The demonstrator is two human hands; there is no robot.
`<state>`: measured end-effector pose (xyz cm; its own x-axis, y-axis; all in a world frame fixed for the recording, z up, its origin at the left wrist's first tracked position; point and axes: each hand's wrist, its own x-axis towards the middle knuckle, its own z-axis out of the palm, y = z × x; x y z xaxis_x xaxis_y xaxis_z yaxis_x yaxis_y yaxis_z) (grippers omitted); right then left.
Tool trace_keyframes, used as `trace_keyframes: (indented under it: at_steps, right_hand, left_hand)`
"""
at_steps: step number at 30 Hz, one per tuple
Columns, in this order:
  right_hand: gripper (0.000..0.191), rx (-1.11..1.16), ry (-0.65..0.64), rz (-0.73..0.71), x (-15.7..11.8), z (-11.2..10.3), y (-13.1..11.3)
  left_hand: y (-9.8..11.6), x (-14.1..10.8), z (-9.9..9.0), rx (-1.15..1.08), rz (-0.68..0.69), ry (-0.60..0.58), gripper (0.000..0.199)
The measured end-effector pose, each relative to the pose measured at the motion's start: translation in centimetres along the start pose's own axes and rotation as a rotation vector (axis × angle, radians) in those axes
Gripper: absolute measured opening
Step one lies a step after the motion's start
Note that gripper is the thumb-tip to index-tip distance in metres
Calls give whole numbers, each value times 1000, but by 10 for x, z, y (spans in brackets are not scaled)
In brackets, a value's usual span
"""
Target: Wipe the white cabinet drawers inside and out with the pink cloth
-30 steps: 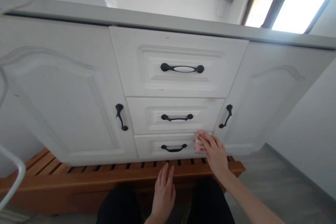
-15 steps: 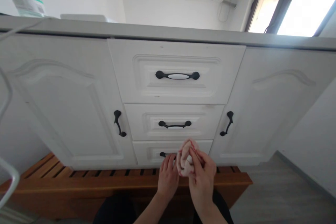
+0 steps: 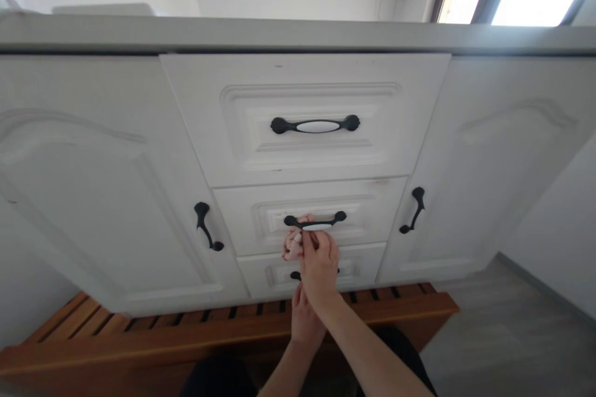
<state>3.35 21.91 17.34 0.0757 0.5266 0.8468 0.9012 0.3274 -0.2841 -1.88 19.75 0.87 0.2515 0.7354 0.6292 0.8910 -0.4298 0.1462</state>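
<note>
My right hand (image 3: 320, 270) is closed on a crumpled pinkish-white cloth (image 3: 292, 247). It is at the middle drawer (image 3: 242, 223), just under that drawer's black handle (image 3: 317, 224). Part of the cloth shows behind the handle, against the drawer front. My left hand (image 3: 306, 321) is lower down, beneath the bottom drawer's handle (image 3: 295, 275). The right hand and wrist cover most of its fingers and much of that handle, so its grip cannot be made out.
Above is the top drawer (image 3: 316, 161) with its own handle. Cabinet doors (image 3: 93, 211) with black handles flank the drawers. A slatted wooden bench or frame (image 3: 186, 335) runs along the base, by my knees. The countertop edge (image 3: 298, 37) crosses the top.
My right hand has moved the cloth up and left, from beside the bottom drawer to the middle drawer's handle. My left hand is slightly lower and right. The view has shifted closer.
</note>
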Motion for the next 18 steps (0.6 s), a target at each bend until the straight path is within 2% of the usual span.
trace_keyframes:
  at_steps: [2, 5, 11, 14, 18]
  right_hand:
    - [48, -73, 15, -45, 6, -14, 19]
    - [47, -135, 24, 40, 10, -28, 33]
    - [54, -146, 19, 157, 4, -28, 17]
    - [57, -139, 20, 215, -13, -34, 25]
    - [50, -11, 29, 375, -64, -57, 72]
  left_hand:
    - [3, 2, -8, 17, 15, 41, 48]
    - [7, 6, -22, 66, 45, 108, 47]
    - [12, 13, -37, 58, 33, 167, 45]
    - [11, 13, -42, 71, 46, 135, 49]
    - [10, 13, -45, 103, 63, 89, 57]
